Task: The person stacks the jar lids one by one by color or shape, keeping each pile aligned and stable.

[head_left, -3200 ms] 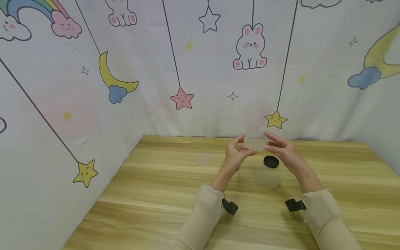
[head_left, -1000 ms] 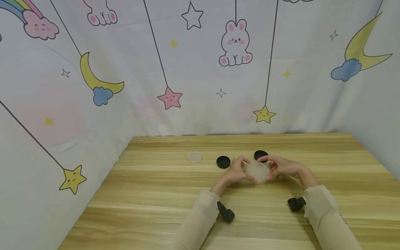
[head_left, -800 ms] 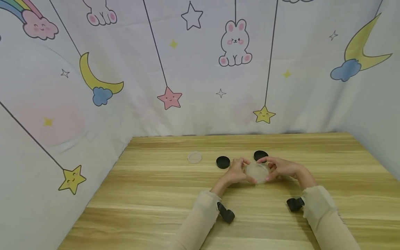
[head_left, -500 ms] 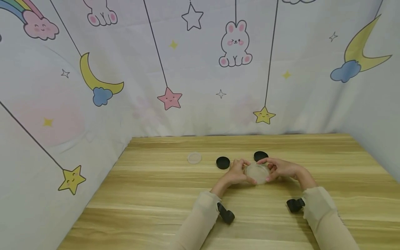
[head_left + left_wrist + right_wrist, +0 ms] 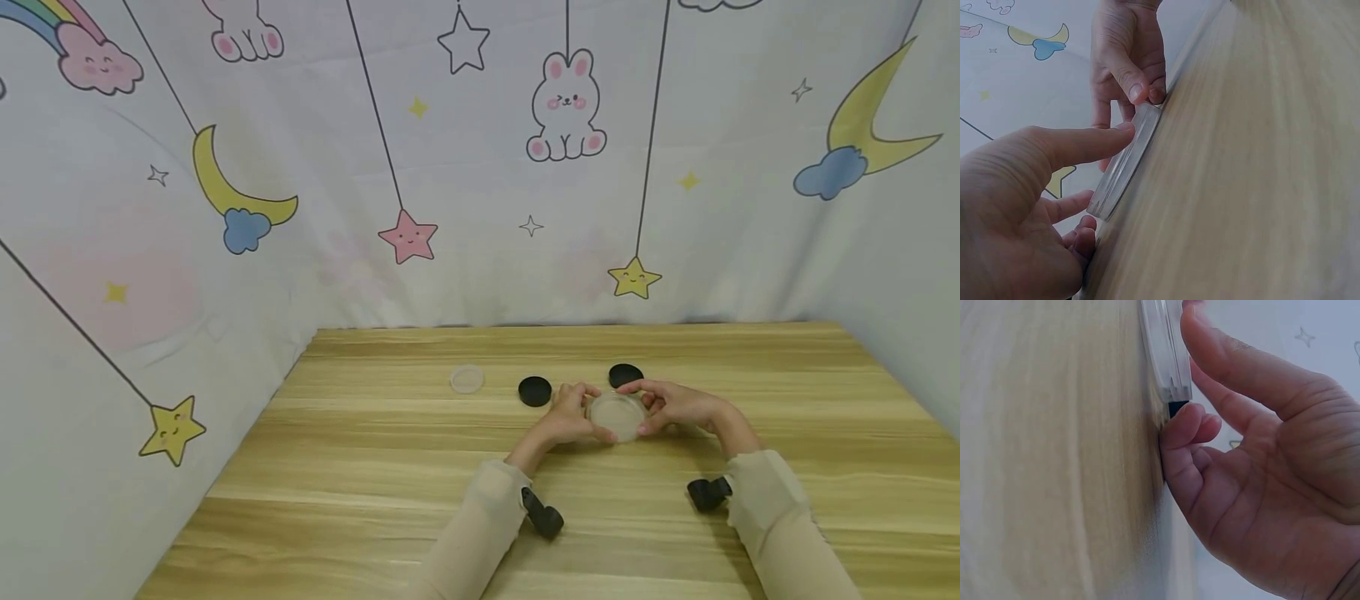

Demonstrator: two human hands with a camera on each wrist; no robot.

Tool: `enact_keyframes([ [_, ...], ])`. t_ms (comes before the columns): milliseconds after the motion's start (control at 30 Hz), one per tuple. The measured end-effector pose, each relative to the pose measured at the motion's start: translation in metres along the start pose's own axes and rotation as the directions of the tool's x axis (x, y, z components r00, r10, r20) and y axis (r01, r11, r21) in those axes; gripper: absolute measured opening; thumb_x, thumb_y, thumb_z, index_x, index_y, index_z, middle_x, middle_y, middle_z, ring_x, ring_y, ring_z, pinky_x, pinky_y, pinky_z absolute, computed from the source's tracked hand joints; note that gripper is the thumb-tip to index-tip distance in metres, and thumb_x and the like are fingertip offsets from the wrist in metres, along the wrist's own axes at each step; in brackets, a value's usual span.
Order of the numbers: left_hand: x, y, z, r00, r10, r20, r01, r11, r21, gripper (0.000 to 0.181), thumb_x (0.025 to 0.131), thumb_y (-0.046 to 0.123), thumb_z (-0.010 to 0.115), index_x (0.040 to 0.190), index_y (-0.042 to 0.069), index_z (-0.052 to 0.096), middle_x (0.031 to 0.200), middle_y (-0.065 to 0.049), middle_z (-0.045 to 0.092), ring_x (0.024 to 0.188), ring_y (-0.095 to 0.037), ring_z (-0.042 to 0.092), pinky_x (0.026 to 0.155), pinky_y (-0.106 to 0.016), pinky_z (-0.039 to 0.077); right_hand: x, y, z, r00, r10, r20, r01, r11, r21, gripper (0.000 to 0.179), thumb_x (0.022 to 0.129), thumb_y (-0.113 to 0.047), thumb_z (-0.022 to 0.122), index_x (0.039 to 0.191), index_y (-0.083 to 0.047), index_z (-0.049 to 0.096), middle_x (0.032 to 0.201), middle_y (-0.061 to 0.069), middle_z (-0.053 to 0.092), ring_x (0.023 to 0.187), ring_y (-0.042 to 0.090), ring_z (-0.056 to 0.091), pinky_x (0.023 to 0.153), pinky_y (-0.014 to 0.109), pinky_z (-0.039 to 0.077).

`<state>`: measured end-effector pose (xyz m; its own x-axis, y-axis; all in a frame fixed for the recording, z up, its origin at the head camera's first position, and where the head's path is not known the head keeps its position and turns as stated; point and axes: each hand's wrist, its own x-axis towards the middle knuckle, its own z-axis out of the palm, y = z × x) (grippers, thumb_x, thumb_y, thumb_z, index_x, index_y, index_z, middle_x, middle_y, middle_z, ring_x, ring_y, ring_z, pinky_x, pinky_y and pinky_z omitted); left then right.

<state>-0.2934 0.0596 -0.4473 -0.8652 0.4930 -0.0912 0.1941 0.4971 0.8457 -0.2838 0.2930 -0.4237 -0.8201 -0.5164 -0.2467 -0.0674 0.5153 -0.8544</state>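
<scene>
A clear, shallow round petri dish (image 5: 617, 418) lies flat on the wooden table between both hands. My left hand (image 5: 572, 415) holds its left rim, thumb at the front and fingers spread toward the back. On the opposite side, my right hand (image 5: 678, 406) grips the rim between thumb and fingers. From the left wrist, the petri dish (image 5: 1125, 162) shows edge-on, with layered walls like a lid over a base. The right wrist view has the right hand (image 5: 1260, 444) with its lower fingers curled beside the petri dish (image 5: 1166, 353), near the table surface.
A black round shallow lid-like piece (image 5: 535, 391) lies just left of my left hand. Another black round piece (image 5: 626, 376) sits behind the petri dish, partly covered by right fingers. Farther left is a smaller clear disc (image 5: 467, 379). A patterned curtain (image 5: 480, 167) hangs behind the table.
About three seconds ago, both hands held a clear round piece raised above another lying on the table. It has since come down onto that one. Over the last second, the hands hardly move.
</scene>
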Motion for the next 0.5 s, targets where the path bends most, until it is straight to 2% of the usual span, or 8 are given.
enact_keyframes([
  [333,-0.0018,0.0003,0.0008,1.0,-0.009,0.004,0.009,1.0,0.022,0.065,0.072,0.023,0.087,0.127,0.015,0.053,0.117,-0.007,0.044,0.107,-0.018,0.04,0.087,-0.031,0.041,-0.0025,0.0004,0.0009,1.0,-0.026,0.012,0.026,1.0,0.015,0.074,0.085,-0.01,0.074,0.146,0.006,0.034,0.09,0.005,0.043,0.07,0.009,0.047,0.07,0.023,0.044],
  [500,-0.0015,0.0022,-0.0003,1.0,-0.011,-0.004,0.011,1.0,0.01,0.069,0.071,0.024,0.087,0.13,0.015,0.053,0.117,-0.008,0.045,0.105,-0.018,0.04,0.087,-0.032,0.041,-0.0039,0.0012,-0.0019,1.0,-0.028,0.015,0.027,0.998,0.052,0.073,0.086,-0.01,0.073,0.146,0.002,0.033,0.093,0.006,0.042,0.073,0.01,0.044,0.07,0.023,0.044],
])
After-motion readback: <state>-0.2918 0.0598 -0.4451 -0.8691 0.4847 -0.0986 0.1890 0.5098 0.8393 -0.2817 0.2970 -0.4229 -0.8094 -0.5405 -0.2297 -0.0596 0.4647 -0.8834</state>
